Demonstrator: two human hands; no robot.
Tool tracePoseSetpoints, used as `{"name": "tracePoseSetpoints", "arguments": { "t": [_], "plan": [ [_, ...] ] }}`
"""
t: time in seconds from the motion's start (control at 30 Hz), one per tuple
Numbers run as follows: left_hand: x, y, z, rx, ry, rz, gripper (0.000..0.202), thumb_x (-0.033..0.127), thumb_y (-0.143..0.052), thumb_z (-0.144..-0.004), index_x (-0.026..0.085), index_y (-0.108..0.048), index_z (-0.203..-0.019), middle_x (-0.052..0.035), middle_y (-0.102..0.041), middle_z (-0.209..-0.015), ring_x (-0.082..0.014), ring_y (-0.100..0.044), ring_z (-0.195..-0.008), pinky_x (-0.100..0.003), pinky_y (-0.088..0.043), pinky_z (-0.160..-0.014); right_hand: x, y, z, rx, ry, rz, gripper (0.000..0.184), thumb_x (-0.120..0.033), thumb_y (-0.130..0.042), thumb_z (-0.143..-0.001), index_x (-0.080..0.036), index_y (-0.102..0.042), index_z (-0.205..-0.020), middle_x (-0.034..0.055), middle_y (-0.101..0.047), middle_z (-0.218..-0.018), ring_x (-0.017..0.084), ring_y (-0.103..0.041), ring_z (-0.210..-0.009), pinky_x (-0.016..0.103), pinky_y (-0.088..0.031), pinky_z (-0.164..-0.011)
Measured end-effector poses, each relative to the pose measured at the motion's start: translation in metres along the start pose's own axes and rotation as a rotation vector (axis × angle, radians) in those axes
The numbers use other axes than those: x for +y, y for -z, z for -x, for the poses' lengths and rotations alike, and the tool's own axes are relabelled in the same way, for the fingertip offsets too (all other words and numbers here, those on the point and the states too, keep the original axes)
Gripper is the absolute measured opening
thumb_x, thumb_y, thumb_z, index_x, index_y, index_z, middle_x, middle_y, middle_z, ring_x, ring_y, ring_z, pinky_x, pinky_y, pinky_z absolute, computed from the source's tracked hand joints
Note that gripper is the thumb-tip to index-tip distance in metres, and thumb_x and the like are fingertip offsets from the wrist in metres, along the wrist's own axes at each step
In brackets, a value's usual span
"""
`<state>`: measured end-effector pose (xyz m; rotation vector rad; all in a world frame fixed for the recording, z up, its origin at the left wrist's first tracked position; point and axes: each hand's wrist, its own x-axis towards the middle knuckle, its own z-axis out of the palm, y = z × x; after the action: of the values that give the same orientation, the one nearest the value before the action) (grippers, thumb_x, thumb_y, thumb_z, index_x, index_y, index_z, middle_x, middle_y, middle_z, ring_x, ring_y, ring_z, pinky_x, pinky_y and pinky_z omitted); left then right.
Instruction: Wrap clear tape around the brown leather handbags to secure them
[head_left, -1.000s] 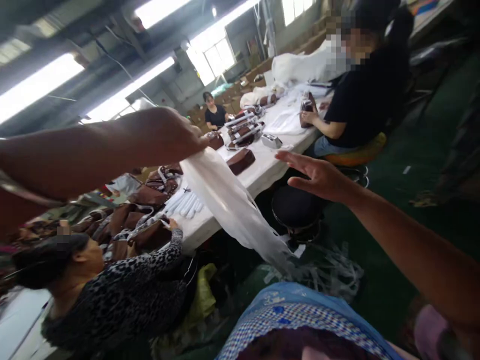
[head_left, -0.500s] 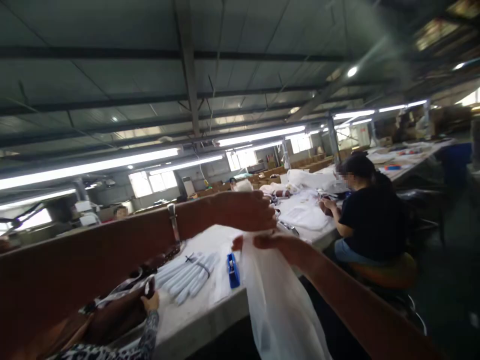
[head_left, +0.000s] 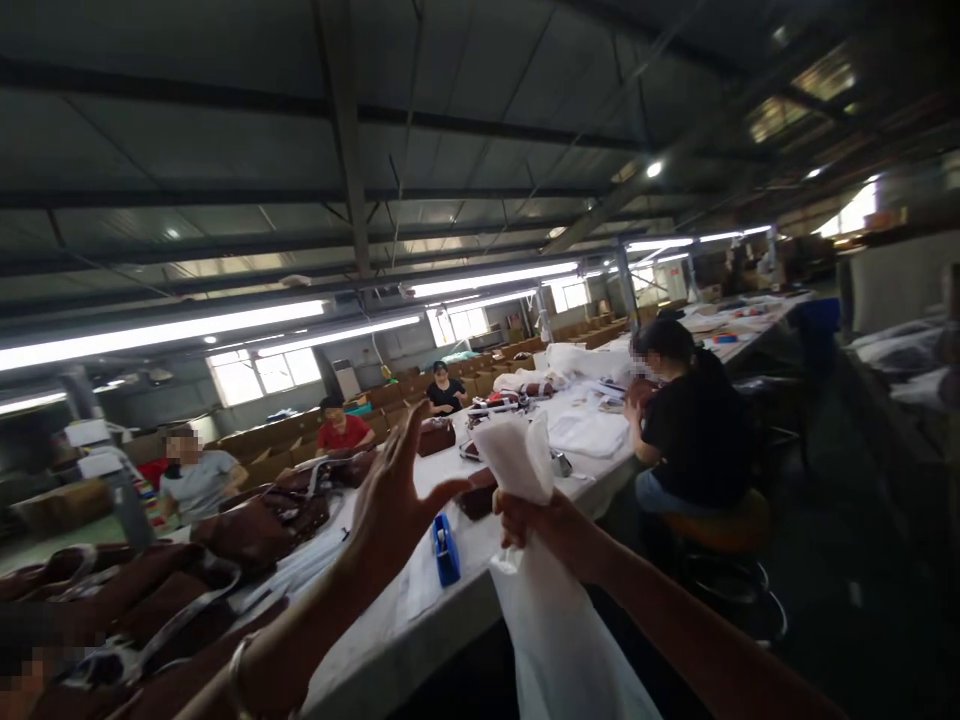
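Observation:
My right hand is closed in a fist round the neck of a white bag. The bag's top sticks up above the fist and its body hangs down below. My left hand is raised just left of the bag, fingers stretched upward and apart, holding nothing. A bracelet sits on my left wrist. Both hands hover over the near edge of a long white table.
A blue tape dispenser and brown bags with white straps lie on the table. A person in black sits on a stool at the right. More people sit at the far side. Cardboard boxes line the back.
My left hand has let go of the bag's top and opened, dropping lower left. My right hand has closed round the bag's neck. The view has swung slightly left.

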<state>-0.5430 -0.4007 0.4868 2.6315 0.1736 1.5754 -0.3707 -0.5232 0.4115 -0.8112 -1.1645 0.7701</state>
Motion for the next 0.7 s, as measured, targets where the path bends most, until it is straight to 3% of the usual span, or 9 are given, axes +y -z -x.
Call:
{"name": "tracePoseSetpoints", "arguments": {
  "t": [0.07, 0.13, 0.2, 0.23, 0.3, 0.4, 0.6, 0.7],
  "plan": [
    [-0.005, -0.017, 0.015, -0.222, 0.171, 0.371, 0.085, 0.065, -0.070, -0.076, 0.023, -0.044, -0.145, -0.0162, -0.062, -0.133, -0.0363, -0.054, -0.128, -0.052, -0.048, -0.102, 0.004, -0.003, 0.001, -0.024, 0.002, 0.064, 0.040, -0.053, -0.078, -0.076, -0.015, -0.067, -0.078, -0.0023, -0.054, -0.057, 0.012, -0.051, -0.055, 0.031, -0.046, -0.064],
    [-0.004, -0.034, 0.025, -0.519, 0.257, 0.753, 0.082, 0.072, -0.063, -0.077, 0.016, -0.055, -0.136, -0.0159, -0.073, -0.103, -0.0326, -0.070, -0.098, -0.044, -0.058, -0.082, 0.011, -0.011, 0.001, -0.079, -0.021, 0.102, 0.042, -0.055, -0.078, -0.075, -0.014, -0.067, -0.075, -0.0003, -0.057, -0.056, 0.013, -0.053, -0.054, 0.031, -0.045, -0.061],
    [0.001, -0.044, 0.028, -0.717, 0.339, 1.004, 0.079, 0.072, -0.062, -0.078, 0.011, -0.062, -0.128, -0.0112, -0.072, -0.076, -0.0248, -0.069, -0.064, -0.035, -0.058, -0.060, 0.018, -0.018, 0.002, -0.135, -0.067, 0.096, 0.042, -0.054, -0.080, -0.072, -0.014, -0.067, -0.074, 0.0006, -0.058, -0.056, 0.014, -0.053, -0.053, 0.031, -0.044, -0.058],
    [0.005, -0.047, 0.028, -0.763, 0.378, 1.068, 0.076, 0.070, -0.063, -0.079, 0.010, -0.063, -0.127, -0.0092, -0.070, -0.071, -0.0214, -0.066, -0.054, -0.032, -0.055, -0.052, 0.021, -0.021, 0.002, -0.153, -0.091, 0.082, 0.041, -0.053, -0.082, -0.070, -0.014, -0.068, -0.074, 0.0007, -0.059, -0.056, 0.014, -0.053, -0.052, 0.031, -0.045, -0.058],
    [0.013, -0.048, 0.027, -0.763, 0.441, 1.111, 0.070, 0.065, -0.063, -0.082, 0.012, -0.063, -0.128, -0.0085, -0.071, -0.075, -0.0173, -0.062, -0.048, -0.027, -0.052, -0.044, 0.024, -0.023, 0.003, -0.162, -0.132, 0.057, 0.038, -0.050, -0.082, -0.070, -0.015, -0.068, -0.072, 0.0012, -0.060, -0.056, 0.015, -0.054, -0.053, 0.030, -0.045, -0.057],
    [0.025, -0.047, 0.021, -0.725, 0.485, 1.082, 0.061, 0.061, -0.056, -0.089, 0.016, -0.064, -0.129, -0.0115, -0.073, -0.094, -0.0177, -0.067, -0.059, -0.025, -0.052, -0.045, 0.019, -0.021, 0.005, -0.174, -0.154, 0.061, 0.031, -0.044, -0.079, -0.075, -0.016, -0.067, -0.067, 0.0012, -0.061, -0.057, 0.016, -0.057, -0.057, 0.031, -0.047, -0.062],
    [0.041, -0.059, -0.016, -0.477, 0.463, 1.189, 0.037, 0.044, -0.070, -0.082, 0.011, -0.072, -0.100, -0.0089, -0.075, -0.093, -0.0245, -0.071, -0.091, -0.031, -0.060, -0.081, -0.004, -0.004, -0.001, -0.270, -0.156, 0.042, 0.024, -0.030, -0.083, -0.063, -0.016, -0.068, -0.075, 0.0019, -0.068, -0.073, 0.023, -0.067, -0.081, 0.034, -0.051, -0.083],
    [0.049, -0.069, -0.044, -0.314, 0.565, 1.253, 0.022, 0.030, -0.066, -0.086, 0.009, -0.068, -0.092, -0.0042, -0.072, -0.081, -0.0228, -0.072, -0.095, -0.034, -0.057, -0.088, -0.007, 0.008, -0.006, -0.286, -0.138, -0.003, 0.023, -0.029, -0.080, -0.065, -0.017, -0.066, -0.079, 0.0009, -0.066, -0.074, 0.025, -0.069, -0.090, 0.035, -0.050, -0.090]
  ]
}}
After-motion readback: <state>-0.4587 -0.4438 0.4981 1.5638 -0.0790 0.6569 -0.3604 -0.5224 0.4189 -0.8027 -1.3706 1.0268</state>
